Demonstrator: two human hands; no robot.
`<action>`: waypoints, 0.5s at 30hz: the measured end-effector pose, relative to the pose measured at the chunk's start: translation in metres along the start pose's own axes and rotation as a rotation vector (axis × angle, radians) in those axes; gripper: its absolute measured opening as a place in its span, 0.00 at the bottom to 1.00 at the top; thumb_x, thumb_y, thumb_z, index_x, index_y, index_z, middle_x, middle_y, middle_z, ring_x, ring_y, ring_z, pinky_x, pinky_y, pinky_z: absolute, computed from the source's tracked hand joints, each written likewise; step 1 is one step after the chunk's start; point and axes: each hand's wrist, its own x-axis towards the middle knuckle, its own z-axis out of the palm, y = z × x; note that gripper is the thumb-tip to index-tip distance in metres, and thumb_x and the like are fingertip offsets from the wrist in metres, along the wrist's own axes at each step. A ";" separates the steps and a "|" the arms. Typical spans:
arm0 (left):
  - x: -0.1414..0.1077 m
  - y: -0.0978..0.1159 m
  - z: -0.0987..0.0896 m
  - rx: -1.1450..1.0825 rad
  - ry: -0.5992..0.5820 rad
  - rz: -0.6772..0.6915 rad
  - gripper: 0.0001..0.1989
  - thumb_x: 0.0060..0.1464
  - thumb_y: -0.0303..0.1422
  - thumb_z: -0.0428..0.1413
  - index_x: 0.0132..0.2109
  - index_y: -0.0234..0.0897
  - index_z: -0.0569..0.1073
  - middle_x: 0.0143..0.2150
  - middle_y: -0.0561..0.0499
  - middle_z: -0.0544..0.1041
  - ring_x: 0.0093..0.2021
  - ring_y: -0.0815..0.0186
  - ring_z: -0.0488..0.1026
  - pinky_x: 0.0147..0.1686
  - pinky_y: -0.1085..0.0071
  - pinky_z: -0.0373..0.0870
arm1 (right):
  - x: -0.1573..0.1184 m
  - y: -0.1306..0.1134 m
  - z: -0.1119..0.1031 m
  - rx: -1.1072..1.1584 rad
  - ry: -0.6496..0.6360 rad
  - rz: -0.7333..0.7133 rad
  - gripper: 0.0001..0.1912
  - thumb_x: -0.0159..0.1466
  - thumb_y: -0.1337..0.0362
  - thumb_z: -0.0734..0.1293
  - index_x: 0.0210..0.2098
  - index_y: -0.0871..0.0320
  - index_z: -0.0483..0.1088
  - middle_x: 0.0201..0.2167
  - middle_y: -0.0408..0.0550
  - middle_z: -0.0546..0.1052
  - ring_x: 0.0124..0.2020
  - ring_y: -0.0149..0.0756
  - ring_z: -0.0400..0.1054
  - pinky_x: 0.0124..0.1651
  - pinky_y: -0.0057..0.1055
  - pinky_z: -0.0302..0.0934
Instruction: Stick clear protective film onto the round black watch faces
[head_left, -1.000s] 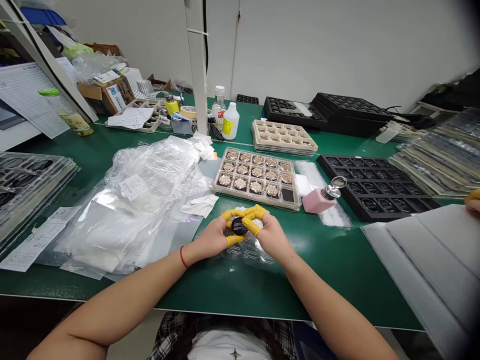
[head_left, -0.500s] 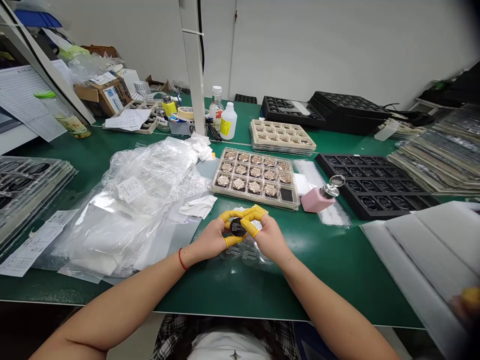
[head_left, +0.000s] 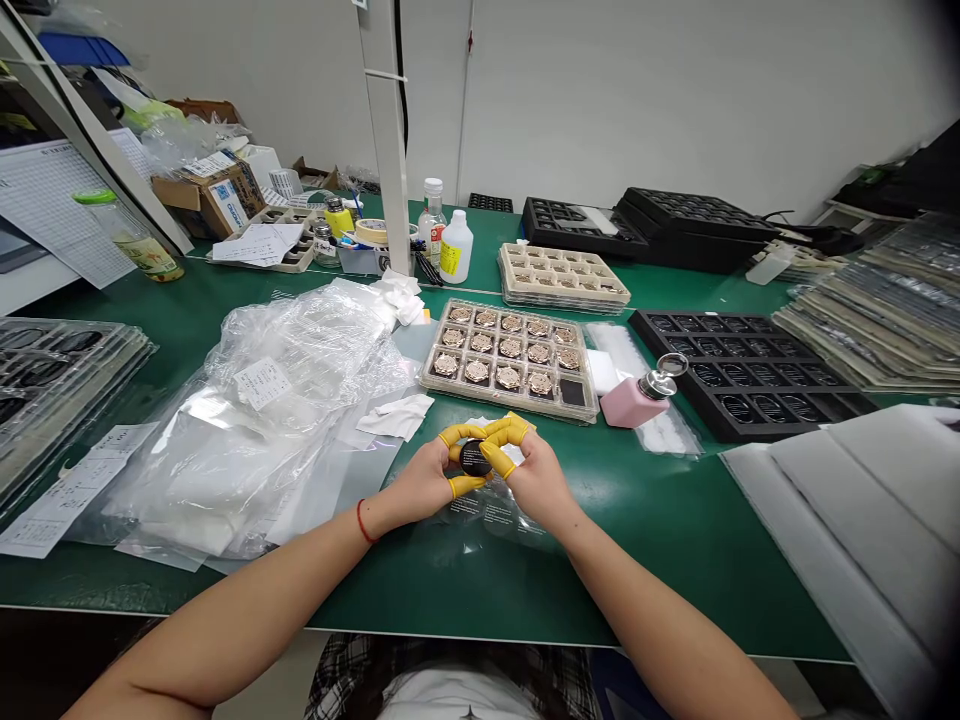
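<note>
A round black disc (head_left: pixel 475 458) with small white print is held between my two hands, above a clear plastic film (head_left: pixel 499 508) with similar print. My left hand (head_left: pixel 441 476), in yellow finger cots, grips its left side and lower edge. The yellow-tipped fingers of my right hand (head_left: pixel 526 464) pinch its right edge. Just beyond them lies a clear tray (head_left: pixel 480 392) of rose-gold round parts, with a dark part in its near right compartment.
Left of my hands lies a heap of clear plastic bags (head_left: pixel 300 350). On the right are a pink bottle (head_left: pixel 634 402), a black tray (head_left: pixel 757 375) and white foam sheets (head_left: pixel 862 510). Plastic bottles (head_left: pixel 455 248) and a beige tray (head_left: pixel 564 275) stand farther back.
The right thumb has shifted slightly on the disc. A blurred yellow-tipped hand at the far right edge has gone from view. The whole view has moved slightly.
</note>
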 end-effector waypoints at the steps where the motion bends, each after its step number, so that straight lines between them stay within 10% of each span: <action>1: 0.000 0.000 0.000 0.000 -0.003 -0.002 0.24 0.47 0.33 0.62 0.51 0.39 0.64 0.42 0.49 0.75 0.40 0.65 0.74 0.41 0.69 0.70 | 0.000 0.000 0.000 -0.008 0.000 -0.002 0.06 0.59 0.62 0.64 0.27 0.54 0.69 0.37 0.46 0.74 0.42 0.40 0.64 0.47 0.39 0.56; 15: 0.001 0.001 -0.001 -0.015 -0.012 -0.013 0.24 0.47 0.32 0.62 0.51 0.40 0.64 0.40 0.50 0.75 0.39 0.64 0.74 0.41 0.69 0.71 | -0.002 0.002 0.002 -0.123 0.019 -0.075 0.06 0.61 0.62 0.63 0.28 0.53 0.68 0.37 0.46 0.74 0.42 0.41 0.64 0.49 0.42 0.53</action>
